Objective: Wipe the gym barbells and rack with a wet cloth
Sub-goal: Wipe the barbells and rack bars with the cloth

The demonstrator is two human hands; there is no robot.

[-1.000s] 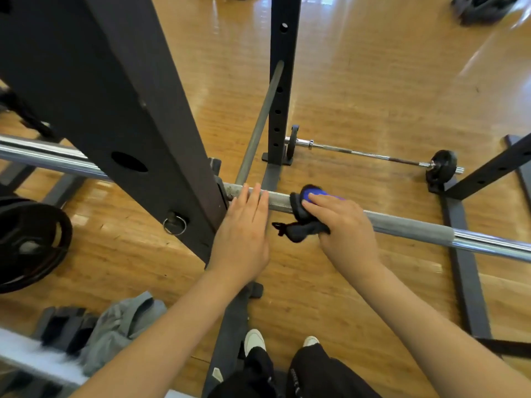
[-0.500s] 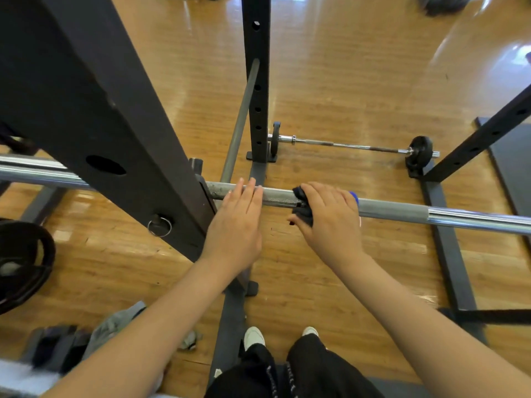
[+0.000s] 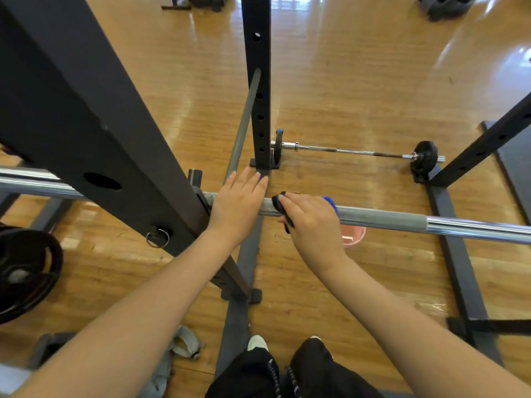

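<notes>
1. The rack (image 3: 94, 133) fills the upper left of the frame with its black upright, and a second holed post stands at upper centre.
2. The barbell (image 3: 382, 221) crosses the middle of the frame from left edge to right edge, resting in the rack's hook just left of your hands.
3. Your left hand (image 3: 238, 205) lies flat on the bar at centre frame, fingers straight and pressed together, pointing away from you.
4. Your right hand (image 3: 311, 218) sits just right of it, fingers curled over the bar and gripping the cloth (image 3: 280, 203) against the knurled grey section.
5. The cloth is dark with a blue edge; it peeks out at the fingertips and again at the right side of that hand.
6. A small barbell (image 3: 356, 152) lies on the wooden floor at centre right.
7. A pink bucket (image 3: 355, 235) shows below the bar, beside your right hand; its contents are hidden.
8. White marks run down your trouser legs at bottom centre, too small to read.
</notes>
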